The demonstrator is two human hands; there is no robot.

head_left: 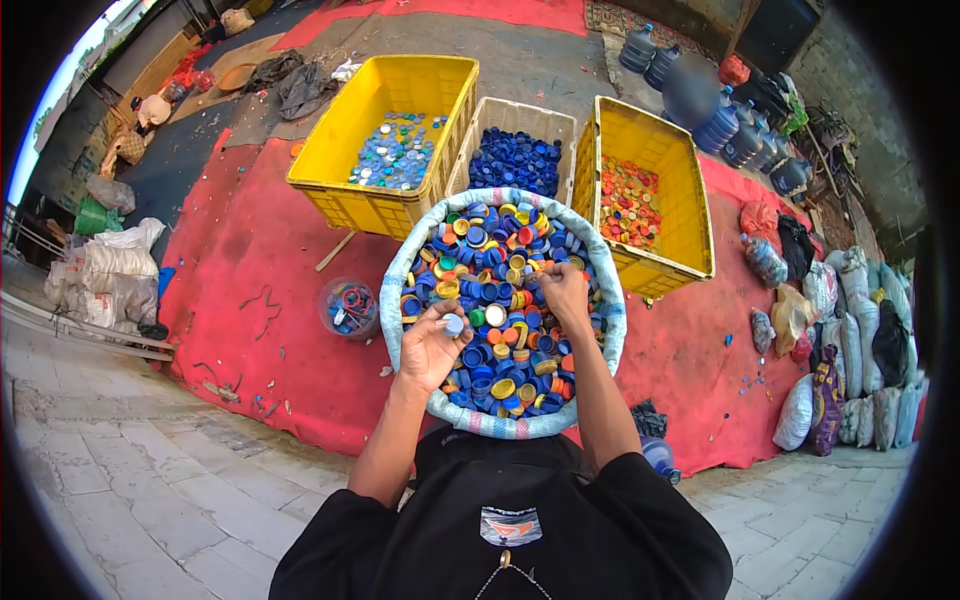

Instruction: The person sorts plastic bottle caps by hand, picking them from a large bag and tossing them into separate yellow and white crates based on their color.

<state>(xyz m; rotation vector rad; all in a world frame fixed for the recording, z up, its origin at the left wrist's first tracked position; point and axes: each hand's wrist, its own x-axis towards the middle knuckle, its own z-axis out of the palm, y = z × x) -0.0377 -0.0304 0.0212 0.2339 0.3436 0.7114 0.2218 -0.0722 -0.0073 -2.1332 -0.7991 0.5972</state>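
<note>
A round sack with a rolled pale-blue rim (pixel 612 300) stands right in front of me, full of mixed bottle caps (pixel 512 368) in blue, orange, yellow, white and green. Over its left side, my left hand (pixel 426 352) is closed with a light-blue bottle cap (pixel 454 325) between thumb and fingers. My right hand (pixel 564 292) reaches in at the right, its fingers bent down among the caps in a pinch. What those fingertips hold, if anything, I cannot make out.
Beyond the sack stand a yellow crate (pixel 330 187) of pale-blue caps, a white crate (pixel 572 140) of dark-blue caps and a yellow crate (pixel 690 180) of orange caps. A small tub (pixel 347 308) sits left. Filled bags (pixel 850 300) and water jugs (pixel 720 130) line the right.
</note>
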